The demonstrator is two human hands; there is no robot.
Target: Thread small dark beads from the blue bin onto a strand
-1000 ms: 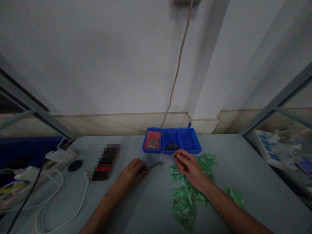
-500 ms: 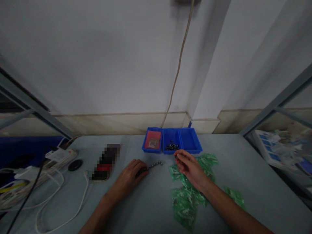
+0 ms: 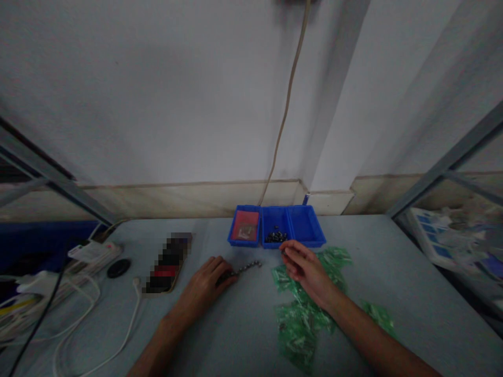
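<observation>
My left hand (image 3: pixel 204 283) rests on the table, fingers curled over several small dark metal parts. A row of small shiny metal parts (image 3: pixel 249 266) runs out from its fingertips to the right; whether they are joined I cannot tell. My right hand (image 3: pixel 304 267) is just in front of the blue bins, thumb and fingers pinched on a small dark piece (image 3: pixel 283 252), mostly hidden. Behind it, the middle blue bin (image 3: pixel 275 215) holds several small black metal parts (image 3: pixel 276 237). Green plastic bags (image 3: pixel 297 335) with small contents lie beneath and beside my right forearm.
The left blue bin (image 3: pixel 231 230) holds a pink card and a small clear bag. A phone (image 3: pixel 168 264), black disc (image 3: pixel 118 268), white cable (image 3: pixel 135 309) and power strip (image 3: pixel 106 254) occupy the table's left side. Metal frame bars (image 3: pixel 428 180) flank the table; a wall stands behind.
The view has shifted very slightly. My left hand sits a touch farther left over the metal parts; my right hand keeps its pinch in nearly the same place.
</observation>
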